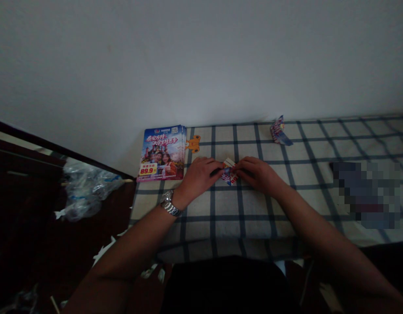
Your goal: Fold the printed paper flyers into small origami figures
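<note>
A small folded piece of printed paper (229,171) lies on the checked cloth (240,209) between my hands. My left hand (199,174), with a metal watch on its wrist, pinches the paper's left side with curled fingers. Pressed together on the paper's right side are the fingers of my right hand (257,173). A stack of colourful flyers (162,152) lies at the cloth's far left corner, just left of my left hand. Another folded paper piece (279,131) stands near the wall, beyond my right hand.
A white wall rises right behind the cloth-covered surface. An orange cartoon patch (192,143) sits beside the flyers. A blurred-out dark object (368,194) lies at the right. Crumpled clear plastic (85,187) and paper scraps (105,248) lie on the dark floor at the left.
</note>
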A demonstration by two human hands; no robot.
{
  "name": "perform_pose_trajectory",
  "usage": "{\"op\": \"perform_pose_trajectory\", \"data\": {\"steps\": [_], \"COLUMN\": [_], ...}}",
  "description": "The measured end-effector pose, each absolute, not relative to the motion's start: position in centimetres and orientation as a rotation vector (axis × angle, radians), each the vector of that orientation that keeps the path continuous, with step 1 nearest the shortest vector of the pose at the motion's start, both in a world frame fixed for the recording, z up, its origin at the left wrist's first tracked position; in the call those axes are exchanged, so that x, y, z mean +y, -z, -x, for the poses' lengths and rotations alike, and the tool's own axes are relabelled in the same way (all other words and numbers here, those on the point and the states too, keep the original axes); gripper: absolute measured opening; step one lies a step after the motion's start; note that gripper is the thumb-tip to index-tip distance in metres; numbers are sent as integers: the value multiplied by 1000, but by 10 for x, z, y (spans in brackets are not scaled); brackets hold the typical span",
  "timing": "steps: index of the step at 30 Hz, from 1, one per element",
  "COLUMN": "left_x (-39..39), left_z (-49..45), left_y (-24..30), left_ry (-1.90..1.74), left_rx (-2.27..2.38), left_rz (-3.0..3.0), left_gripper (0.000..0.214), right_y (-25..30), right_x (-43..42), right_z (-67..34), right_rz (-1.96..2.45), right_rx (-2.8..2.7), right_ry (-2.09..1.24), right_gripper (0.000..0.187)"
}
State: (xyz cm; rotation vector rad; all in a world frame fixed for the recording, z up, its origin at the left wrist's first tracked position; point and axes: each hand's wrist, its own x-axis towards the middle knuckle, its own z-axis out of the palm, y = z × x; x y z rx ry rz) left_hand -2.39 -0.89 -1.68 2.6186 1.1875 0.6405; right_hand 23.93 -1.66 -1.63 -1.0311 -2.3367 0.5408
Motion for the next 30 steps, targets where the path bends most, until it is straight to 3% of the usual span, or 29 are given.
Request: {"op": "perform_pose_trajectory", "data": {"steps": [30], "left_x": [-13], "left_z": [12], "left_y": [14], "left_ry": [-696], "left_rx": [1387], "left_rz": [-2366], "left_gripper": [14], "right_y": [21], "right_x": [-15], "right_z": [-224], "right_rz": [1249], "right_rx": [-2135], "right_ry": [-495], "right_gripper": [19]}}
